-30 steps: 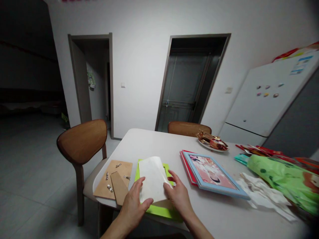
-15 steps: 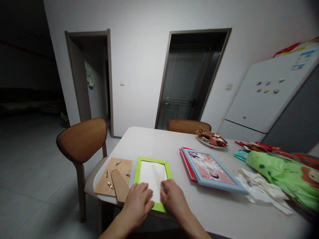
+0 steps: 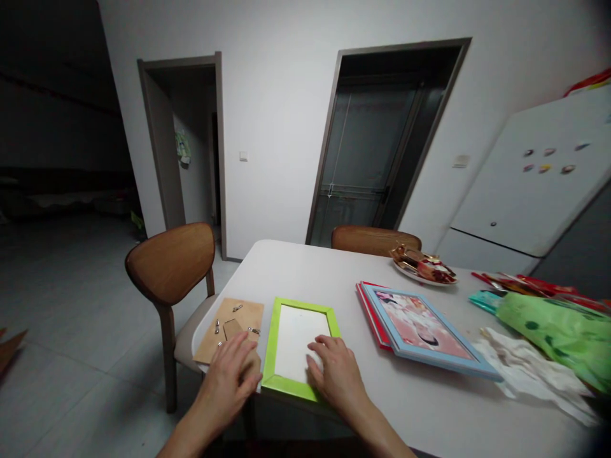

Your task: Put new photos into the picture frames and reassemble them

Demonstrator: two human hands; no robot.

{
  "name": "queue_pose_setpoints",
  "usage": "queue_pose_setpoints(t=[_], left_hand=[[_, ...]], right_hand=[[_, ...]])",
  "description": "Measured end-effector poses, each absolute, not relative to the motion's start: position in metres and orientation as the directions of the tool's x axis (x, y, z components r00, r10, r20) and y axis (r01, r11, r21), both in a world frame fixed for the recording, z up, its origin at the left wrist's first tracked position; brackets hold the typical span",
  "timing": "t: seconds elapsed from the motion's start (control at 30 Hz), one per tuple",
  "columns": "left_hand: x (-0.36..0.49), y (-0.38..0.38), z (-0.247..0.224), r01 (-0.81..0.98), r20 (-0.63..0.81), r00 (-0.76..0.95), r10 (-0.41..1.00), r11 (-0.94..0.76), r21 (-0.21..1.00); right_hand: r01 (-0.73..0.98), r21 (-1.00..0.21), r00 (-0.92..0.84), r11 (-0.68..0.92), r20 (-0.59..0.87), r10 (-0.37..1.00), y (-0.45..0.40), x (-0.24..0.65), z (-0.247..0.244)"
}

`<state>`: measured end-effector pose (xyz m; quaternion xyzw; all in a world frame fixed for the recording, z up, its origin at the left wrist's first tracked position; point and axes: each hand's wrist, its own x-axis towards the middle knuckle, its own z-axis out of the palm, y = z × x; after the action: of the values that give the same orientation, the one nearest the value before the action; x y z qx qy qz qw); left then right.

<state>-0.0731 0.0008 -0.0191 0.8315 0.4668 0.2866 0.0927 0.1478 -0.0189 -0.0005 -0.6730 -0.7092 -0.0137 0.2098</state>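
Observation:
A lime-green picture frame [image 3: 270, 346] lies at the table's near edge, with a white sheet [image 3: 292, 343] inside its border. My right hand [image 3: 334, 369] rests over the frame's right side, fingers apart and slightly bent, nothing visible in them. To the left of the frame, my left hand [image 3: 233, 369] is over a brown backing board [image 3: 252, 312] and the tan stand piece [image 3: 232, 329] on it. Its fingers are curled, and whether they grip the stand piece is hidden. Several small metal clips [image 3: 237, 308] lie on the board.
Right of the green frame, a light-blue frame [image 3: 389, 327] with a picture lies on a red one [image 3: 367, 318]. Farther right are crumpled tissues [image 3: 529, 362], a green bag [image 3: 548, 331] and a plate [image 3: 424, 278]. Two wooden chairs stand around the table.
My left hand has moved left off the green frame onto the stand piece and board. My right hand's fingers have spread from a pinch. The view has shifted slightly.

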Motion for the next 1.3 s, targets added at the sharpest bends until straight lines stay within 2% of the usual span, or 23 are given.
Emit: queue_pose_setpoints(t=[0.07,0.17,0.3,0.43,0.53,0.7,0.93,1.17,1.3], left_hand=[[-0.103,0.008,-0.031,0.810,0.364,0.294,0.884,-0.433,0.396],[-0.132,0.013,-0.048,0.825,0.358,0.288,0.888,-0.420,0.379],[-0.145,0.019,-0.061,0.800,0.417,0.305,0.856,-0.468,0.376],[-0.154,0.027,-0.061,0.797,0.489,0.272,0.829,-0.478,0.368],[-0.149,0.024,-0.047,0.767,0.550,0.278,0.788,-0.526,0.366],[-0.097,0.008,-0.011,0.681,0.529,0.360,0.769,-0.604,0.414],[-0.020,0.006,-0.013,0.587,0.373,0.487,0.790,-0.612,0.530],[-0.008,0.008,-0.005,0.627,0.240,0.596,0.766,-0.631,0.457],[-0.009,-0.001,-0.007,0.607,0.241,0.634,0.735,-0.666,0.434]], right_hand=[[0.917,-0.331,-0.109,0.222,0.327,0.939,-0.018,0.122,0.002],[0.874,-0.341,-0.232,0.347,0.334,0.914,-0.011,0.078,0.003],[0.897,-0.310,-0.216,0.314,0.312,0.925,0.003,0.036,-0.002],[0.828,-0.463,-0.188,0.316,0.301,0.935,0.009,0.026,-0.001],[0.728,-0.576,-0.167,0.372,0.377,0.911,0.000,0.036,0.012],[0.669,-0.640,-0.110,0.378,0.418,0.902,-0.025,0.087,0.031],[0.783,-0.595,0.021,0.180,0.315,0.949,-0.043,0.153,0.008],[0.844,-0.519,0.042,0.136,0.316,0.948,-0.038,0.165,-0.007],[0.879,-0.453,0.029,0.149,0.363,0.931,-0.034,0.167,-0.019]])
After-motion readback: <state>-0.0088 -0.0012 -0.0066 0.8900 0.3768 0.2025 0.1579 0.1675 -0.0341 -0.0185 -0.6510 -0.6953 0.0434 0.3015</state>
